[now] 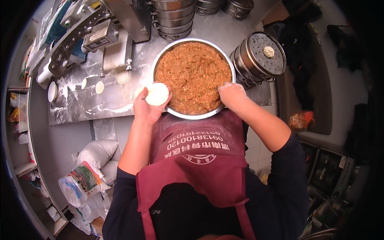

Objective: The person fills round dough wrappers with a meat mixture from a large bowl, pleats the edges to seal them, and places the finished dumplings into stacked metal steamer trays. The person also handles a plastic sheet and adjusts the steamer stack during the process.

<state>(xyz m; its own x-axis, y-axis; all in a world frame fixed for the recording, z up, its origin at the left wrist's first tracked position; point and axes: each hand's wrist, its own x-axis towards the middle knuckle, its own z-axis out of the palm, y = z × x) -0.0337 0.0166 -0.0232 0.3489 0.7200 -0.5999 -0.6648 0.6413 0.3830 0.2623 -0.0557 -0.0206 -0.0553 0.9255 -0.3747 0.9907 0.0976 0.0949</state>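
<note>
A round, pale dough wrapper lies across the palm and fingers of my left hand, at the left rim of a wide metal bowl. The bowl is heaped with reddish-brown minced filling flecked with green. My right hand, dusted white, is curled over the bowl's right edge. Its fingertips meet the filling, and whether they grip a tool or some filling is hidden. Off to the right, one pleated bun sits on the perforated top tier of a steamer stack.
Left on the floury metal table stands a dough machine with a belt. Loose wrappers and a small stack of wrappers lie before it. More steamers stand at the back. White sacks rest below, left.
</note>
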